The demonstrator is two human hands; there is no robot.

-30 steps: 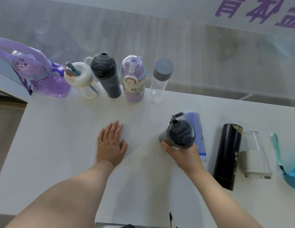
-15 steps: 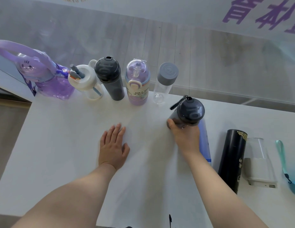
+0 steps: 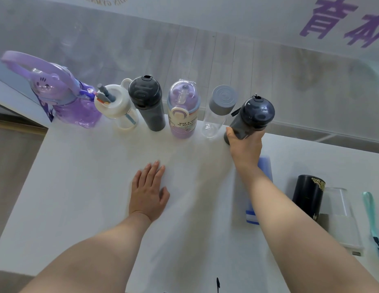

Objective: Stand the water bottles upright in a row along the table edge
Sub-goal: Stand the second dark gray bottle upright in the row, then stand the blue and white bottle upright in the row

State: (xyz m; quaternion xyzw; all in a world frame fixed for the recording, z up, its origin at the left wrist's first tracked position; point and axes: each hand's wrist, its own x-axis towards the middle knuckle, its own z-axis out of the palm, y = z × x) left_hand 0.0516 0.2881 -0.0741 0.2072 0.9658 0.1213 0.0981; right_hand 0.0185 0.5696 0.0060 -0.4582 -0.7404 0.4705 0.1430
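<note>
Two hands: left hand (image 3: 149,195) flat, fingers spread on table (image 3: 82,187); right hand (image 3: 245,144) wrapped around dark grey bottle (image 3: 251,119).

white table (image 3: 82,187) carries five upright bottles (image 3: 149,106), three lying ones (image 3: 308,196).

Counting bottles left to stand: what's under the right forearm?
A blue bottle lies flat under the right forearm; its striped end pokes out. Its middle is covered.
</note>
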